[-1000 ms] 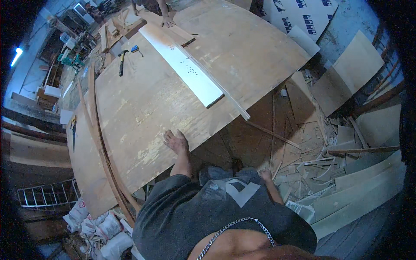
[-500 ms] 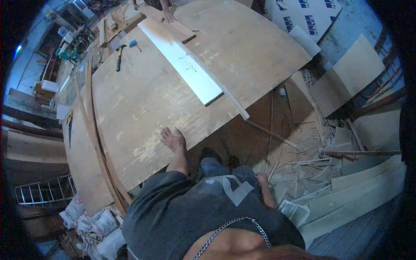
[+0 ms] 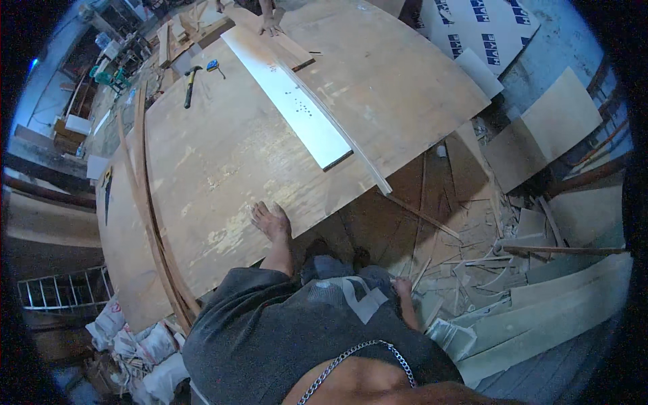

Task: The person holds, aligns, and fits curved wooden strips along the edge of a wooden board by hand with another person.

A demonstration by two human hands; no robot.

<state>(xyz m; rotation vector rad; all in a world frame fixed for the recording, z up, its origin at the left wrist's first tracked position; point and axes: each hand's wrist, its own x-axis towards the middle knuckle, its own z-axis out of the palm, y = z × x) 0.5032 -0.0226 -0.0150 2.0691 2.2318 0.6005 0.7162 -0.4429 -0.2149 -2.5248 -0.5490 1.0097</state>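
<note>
Left hand (image 3: 272,221) rests spread on the plywood (image 3: 202,148); right hand (image 3: 403,287) hangs, grip unclear.

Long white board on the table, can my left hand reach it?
Probably yes: your bare left hand rests on the worn tan wooden tabletop, and nothing visible blocks the near end of the long white board.

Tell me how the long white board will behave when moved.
The white board looks fairly stiff: its end shows some thickness. Lying flat, it would probably slide rather than roll. Being long, it may dip if gripped at one end.
</note>
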